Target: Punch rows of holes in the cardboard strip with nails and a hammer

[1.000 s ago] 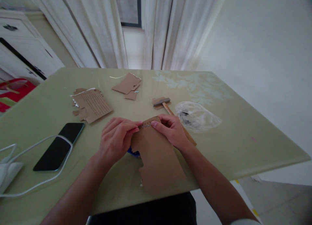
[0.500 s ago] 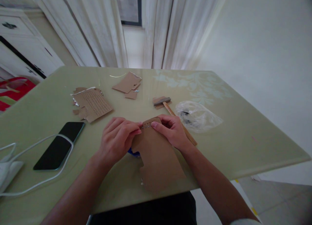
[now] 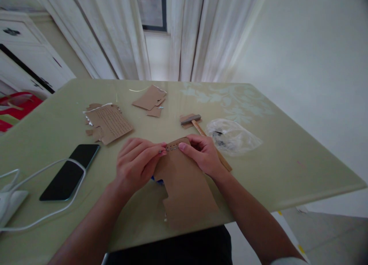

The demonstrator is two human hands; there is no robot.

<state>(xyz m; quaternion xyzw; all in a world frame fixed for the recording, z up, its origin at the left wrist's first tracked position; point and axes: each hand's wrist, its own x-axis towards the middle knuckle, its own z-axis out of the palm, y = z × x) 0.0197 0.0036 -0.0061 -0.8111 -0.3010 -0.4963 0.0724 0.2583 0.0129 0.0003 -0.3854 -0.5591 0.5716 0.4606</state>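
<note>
A brown cardboard piece (image 3: pixel 188 188) lies in front of me near the table's front edge. Small holes and shiny metal bits (image 3: pixel 173 147) run in a row along its top edge. My right hand (image 3: pixel 203 154) grips that edge, thumb on top and fingers behind. My left hand (image 3: pixel 140 161) is pinched at the top left corner, with a small dark metal piece (image 3: pixel 160 152) between thumb and finger; its exact kind is too small to tell. Something blue (image 3: pixel 157 180) shows partly from under the cardboard. Beyond my right hand lies a hammer (image 3: pixel 191 120) with a wooden handle.
A clear plastic bag (image 3: pixel 232 136) with dark bits inside lies right of the hammer. Further off are a cardboard sheet with rows of holes (image 3: pixel 110 123) and cardboard scraps (image 3: pixel 150 97). At left rest a phone (image 3: pixel 69 173), a white cable (image 3: pixel 85 173) and a white power strip (image 3: pixel 11 205).
My left hand has drawn slightly to the left, and the small metal piece now shows between its fingertips. The right hand keeps its hold on the cardboard.
</note>
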